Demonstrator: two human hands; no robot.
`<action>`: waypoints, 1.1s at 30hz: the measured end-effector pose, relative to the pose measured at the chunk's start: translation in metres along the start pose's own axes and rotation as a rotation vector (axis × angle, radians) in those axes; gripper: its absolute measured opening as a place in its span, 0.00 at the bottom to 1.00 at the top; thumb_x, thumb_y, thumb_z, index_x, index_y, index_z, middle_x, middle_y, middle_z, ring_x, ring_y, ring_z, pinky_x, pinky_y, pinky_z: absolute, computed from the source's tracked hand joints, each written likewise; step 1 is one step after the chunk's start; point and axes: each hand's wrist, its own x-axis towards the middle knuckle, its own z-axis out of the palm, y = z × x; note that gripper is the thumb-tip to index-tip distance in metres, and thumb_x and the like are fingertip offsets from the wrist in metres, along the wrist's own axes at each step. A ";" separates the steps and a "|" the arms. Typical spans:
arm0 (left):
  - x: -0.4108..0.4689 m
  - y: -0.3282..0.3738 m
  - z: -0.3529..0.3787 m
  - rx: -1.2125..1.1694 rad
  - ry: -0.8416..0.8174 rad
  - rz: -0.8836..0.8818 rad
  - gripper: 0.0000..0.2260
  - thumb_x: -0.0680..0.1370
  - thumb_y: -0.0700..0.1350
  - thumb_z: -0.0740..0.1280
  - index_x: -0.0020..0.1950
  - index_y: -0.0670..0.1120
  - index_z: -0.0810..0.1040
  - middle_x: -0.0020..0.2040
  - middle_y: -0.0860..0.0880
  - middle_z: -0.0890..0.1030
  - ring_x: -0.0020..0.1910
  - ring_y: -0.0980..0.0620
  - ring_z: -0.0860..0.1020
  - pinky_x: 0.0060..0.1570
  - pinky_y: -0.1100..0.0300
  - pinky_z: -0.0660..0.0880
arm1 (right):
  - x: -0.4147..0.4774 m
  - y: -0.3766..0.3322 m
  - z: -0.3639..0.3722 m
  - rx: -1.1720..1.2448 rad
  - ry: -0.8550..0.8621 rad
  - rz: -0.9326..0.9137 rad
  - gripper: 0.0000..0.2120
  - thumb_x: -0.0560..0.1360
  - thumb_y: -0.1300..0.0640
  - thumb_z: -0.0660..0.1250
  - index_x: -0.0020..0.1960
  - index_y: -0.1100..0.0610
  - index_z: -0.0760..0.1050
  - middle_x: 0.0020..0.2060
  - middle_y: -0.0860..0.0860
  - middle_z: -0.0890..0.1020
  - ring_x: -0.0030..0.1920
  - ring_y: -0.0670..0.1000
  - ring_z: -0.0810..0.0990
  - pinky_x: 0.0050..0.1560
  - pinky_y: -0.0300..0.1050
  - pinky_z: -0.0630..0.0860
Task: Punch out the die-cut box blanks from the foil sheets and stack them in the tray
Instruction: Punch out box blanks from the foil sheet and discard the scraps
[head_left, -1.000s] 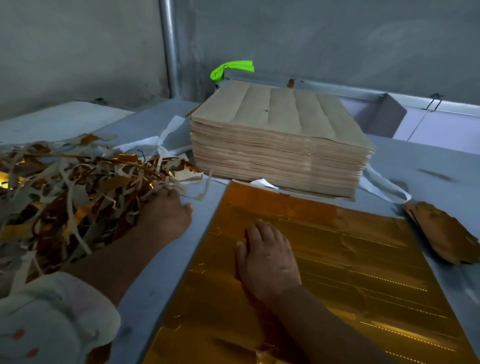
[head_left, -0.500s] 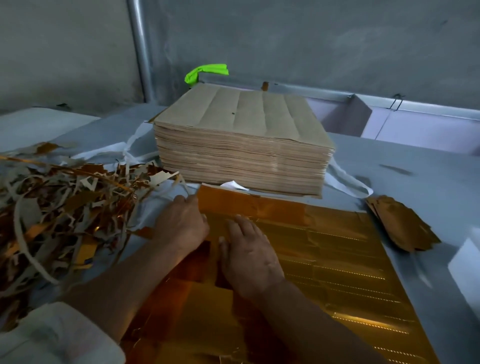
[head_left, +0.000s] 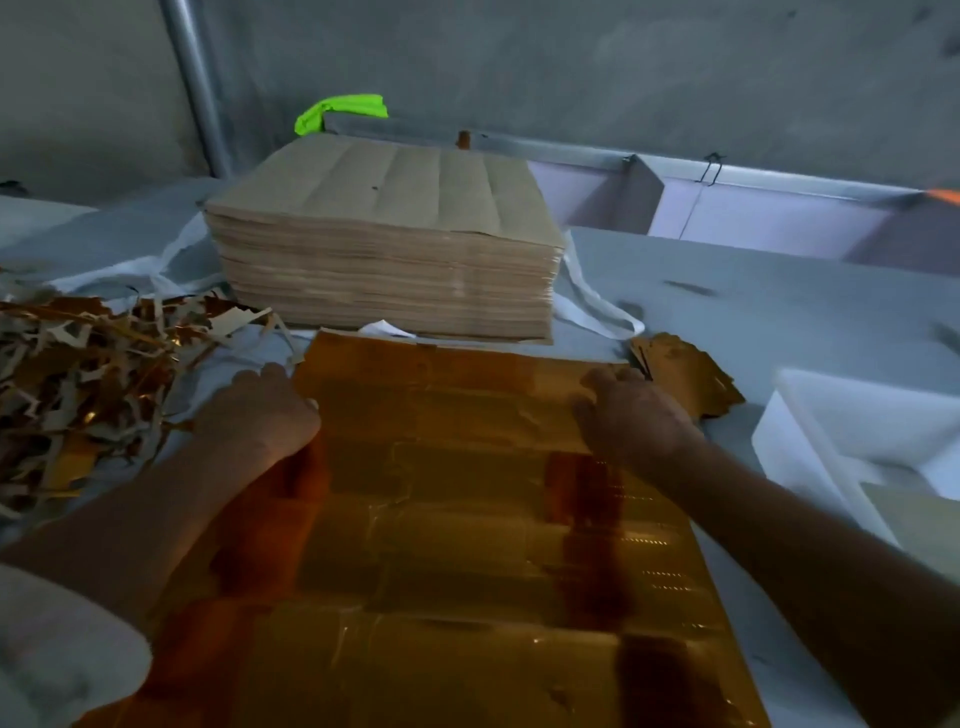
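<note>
the gold foil sheet lies flat on the grey tabletop, running from 6 o'clock up to the foot of a thick stack of brown sheets at 12 o'clock. both hands are on its far end. the left hand sits knuckles up at the sheet's 10 o'clock corner, fingers bent down over the left edge and touching it. the picture is too blurred to tell whether they pinch the foil. the right hand rests palm down on the 2 o'clock corner with its fingers reaching to the far edge, and i cannot tell whether it grips or only presses. just beyond that hand, at 2 o'clock, lies a small heap of gold pieces. the white tray stands at 3 o'clock, apart from the sheet. a tangle of gold and grey scrap strips spreads at 9 o'clock, near the left hand.
</note>
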 end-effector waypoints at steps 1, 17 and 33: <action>-0.001 0.001 0.000 0.010 -0.006 -0.008 0.26 0.81 0.58 0.60 0.74 0.44 0.64 0.71 0.39 0.70 0.68 0.38 0.71 0.60 0.46 0.71 | -0.001 0.012 -0.007 -0.040 -0.008 0.026 0.16 0.83 0.47 0.55 0.66 0.52 0.70 0.59 0.56 0.74 0.56 0.56 0.77 0.49 0.49 0.75; 0.005 0.005 0.016 0.024 0.003 -0.122 0.30 0.79 0.62 0.62 0.75 0.45 0.63 0.73 0.37 0.66 0.69 0.35 0.68 0.63 0.43 0.69 | -0.024 0.061 -0.007 0.302 -0.205 0.203 0.15 0.80 0.58 0.61 0.65 0.62 0.72 0.49 0.58 0.81 0.48 0.58 0.84 0.45 0.48 0.82; -0.005 0.005 0.023 0.078 0.023 -0.072 0.25 0.80 0.62 0.56 0.68 0.46 0.68 0.67 0.38 0.68 0.65 0.36 0.69 0.60 0.44 0.70 | -0.020 0.067 0.008 0.274 -0.119 0.125 0.13 0.77 0.53 0.63 0.60 0.53 0.70 0.48 0.51 0.77 0.47 0.51 0.78 0.43 0.42 0.75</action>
